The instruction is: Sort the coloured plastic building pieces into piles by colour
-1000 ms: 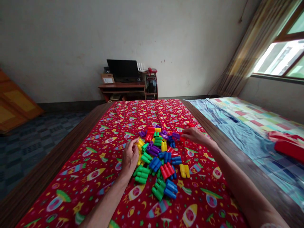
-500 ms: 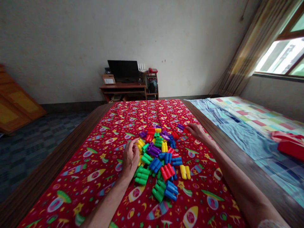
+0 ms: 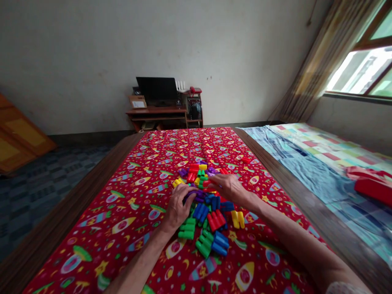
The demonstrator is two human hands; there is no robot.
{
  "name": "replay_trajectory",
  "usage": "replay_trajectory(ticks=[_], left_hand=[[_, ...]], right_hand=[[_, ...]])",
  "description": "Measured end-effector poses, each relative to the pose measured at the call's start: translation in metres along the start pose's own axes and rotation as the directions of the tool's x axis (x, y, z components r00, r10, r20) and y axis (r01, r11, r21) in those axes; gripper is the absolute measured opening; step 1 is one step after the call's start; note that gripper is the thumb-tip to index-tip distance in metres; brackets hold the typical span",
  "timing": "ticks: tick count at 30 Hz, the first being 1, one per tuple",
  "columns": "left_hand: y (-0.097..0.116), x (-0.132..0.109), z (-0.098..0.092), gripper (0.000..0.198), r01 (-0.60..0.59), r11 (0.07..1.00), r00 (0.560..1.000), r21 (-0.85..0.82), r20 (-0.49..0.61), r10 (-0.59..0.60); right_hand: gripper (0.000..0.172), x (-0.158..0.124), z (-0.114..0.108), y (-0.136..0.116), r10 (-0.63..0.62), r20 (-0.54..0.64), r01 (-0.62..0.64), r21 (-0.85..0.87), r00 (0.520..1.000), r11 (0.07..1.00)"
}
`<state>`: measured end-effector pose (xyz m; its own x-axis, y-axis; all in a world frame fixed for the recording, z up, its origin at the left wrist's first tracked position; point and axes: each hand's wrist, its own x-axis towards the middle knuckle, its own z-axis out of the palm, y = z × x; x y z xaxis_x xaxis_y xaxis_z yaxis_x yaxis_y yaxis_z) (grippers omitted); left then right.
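Observation:
A pile of toy plastic blocks made of joined tubes lies on the red patterned cloth [image 3: 128, 241]. At the pile's left side, my left hand [image 3: 179, 206] has its fingers curled over a purple block [image 3: 199, 197]. Just to its right, my right hand [image 3: 228, 188] reaches in low across the pile, fingers closed about a red block [image 3: 208, 188] that is partly hidden by them. Nearer me lie green blocks [image 3: 204, 245], a blue block [image 3: 220, 244] and a red block [image 3: 216, 220]. Yellow blocks [image 3: 238, 219] sit at the right edge.
A lone red block [image 3: 245, 160] lies beyond the pile to the right. Wooden table edge [image 3: 263, 153] runs beside the cloth. To the right is a bed [image 3: 284, 163] with blue and checked covers. A desk [image 3: 156, 110] with a monitor [image 3: 157, 90] stands by the far wall.
My right hand has come in leftward from the far right, bringing a red block over the pile. My left hand has shifted right, from the pile's edge onto the purple block.

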<state>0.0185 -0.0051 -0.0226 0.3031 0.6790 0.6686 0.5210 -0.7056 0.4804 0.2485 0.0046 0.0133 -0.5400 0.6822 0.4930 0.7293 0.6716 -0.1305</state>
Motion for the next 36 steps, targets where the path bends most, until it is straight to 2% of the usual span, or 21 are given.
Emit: replay_trajectory(ticks=[2,3,6,9,11,12,13,16,17,19,21,23,26,29,32,34,36], left_hand=[[0.0,0.001,-0.002,0.026,0.069,0.997,0.997,-0.037,-0.035,-0.07],[0.0,0.001,-0.003,0.026,0.099,0.994,0.994,-0.052,-0.046,-0.102],[0.002,0.001,-0.004,0.026,0.152,0.986,0.986,-0.07,-0.051,-0.156],[0.003,0.002,-0.004,0.027,0.16,0.985,0.986,-0.065,-0.038,-0.163],[0.003,0.001,-0.004,0.027,0.157,0.986,0.987,-0.065,-0.036,-0.159],[0.003,0.001,-0.004,0.028,0.156,0.986,0.987,-0.065,-0.037,-0.158],[0.003,0.001,-0.004,0.028,0.157,0.986,0.987,-0.064,-0.037,-0.159],[0.004,0.001,-0.004,0.026,0.164,0.985,0.986,-0.059,-0.027,-0.165],[0.004,0.001,-0.005,0.026,0.164,0.985,0.986,-0.058,-0.025,-0.165],[0.005,0.001,-0.005,0.026,0.157,0.986,0.987,-0.054,-0.024,-0.158],[0.005,0.002,-0.005,0.026,0.146,0.988,0.989,-0.051,-0.026,-0.147],[0.005,0.002,-0.005,0.027,0.138,0.989,0.99,-0.052,-0.024,-0.14],[0.004,0.002,-0.005,0.027,0.145,0.988,0.989,-0.053,-0.022,-0.147],[0.004,0.003,-0.004,0.028,0.155,0.986,0.987,-0.054,-0.024,-0.157],[0.004,0.003,-0.004,0.029,0.159,0.986,0.987,-0.054,-0.022,-0.16],[0.004,0.003,-0.004,0.029,0.159,0.986,0.987,-0.049,-0.02,-0.16],[0.003,0.003,-0.004,0.029,0.158,0.986,0.987,-0.044,-0.022,-0.159]], right_hand=[[0.036,-0.005,-0.007,0.033,0.171,-0.106,-0.175,-0.03,0.98,0.984],[0.037,-0.008,-0.009,0.051,0.271,-0.175,-0.281,-0.036,0.947,0.959],[0.037,-0.024,-0.01,0.102,0.51,-0.313,-0.55,-0.049,0.801,0.834],[0.036,-0.039,-0.007,0.133,0.621,-0.383,-0.691,-0.068,0.685,0.72],[0.037,-0.042,-0.005,0.136,0.606,-0.443,-0.702,-0.079,0.661,0.708],[0.038,-0.041,-0.005,0.132,0.575,-0.46,-0.678,-0.084,0.676,0.73],[0.038,-0.039,-0.004,0.125,0.534,-0.454,-0.63,-0.083,0.713,0.772],[0.035,-0.028,0.006,0.096,0.374,-0.301,-0.4,-0.026,0.877,0.916],[0.034,-0.025,0.012,0.087,0.325,-0.241,-0.336,-0.003,0.914,0.942],[0.031,-0.02,0.025,0.073,0.268,-0.166,-0.27,0.011,0.949,0.963],[0.03,-0.019,0.037,0.069,0.248,-0.163,-0.25,0.011,0.955,0.968],[0.03,-0.02,0.04,0.076,0.252,-0.202,-0.248,0.044,0.946,0.968],[0.032,-0.024,0.031,0.101,0.308,-0.286,-0.296,0.086,0.907,0.951],[0.028,-0.031,0.014,0.128,0.361,-0.36,-0.375,0.034,0.86,0.926],[0.024,-0.04,0.001,0.143,0.413,-0.288,-0.443,-0.046,0.864,0.896],[0.024,-0.044,-0.005,0.142,0.444,-0.193,-0.464,-0.072,0.875,0.883],[0.024,-0.042,-0.01,0.134,0.456,-0.178,-0.474,-0.075,0.872,0.877]])
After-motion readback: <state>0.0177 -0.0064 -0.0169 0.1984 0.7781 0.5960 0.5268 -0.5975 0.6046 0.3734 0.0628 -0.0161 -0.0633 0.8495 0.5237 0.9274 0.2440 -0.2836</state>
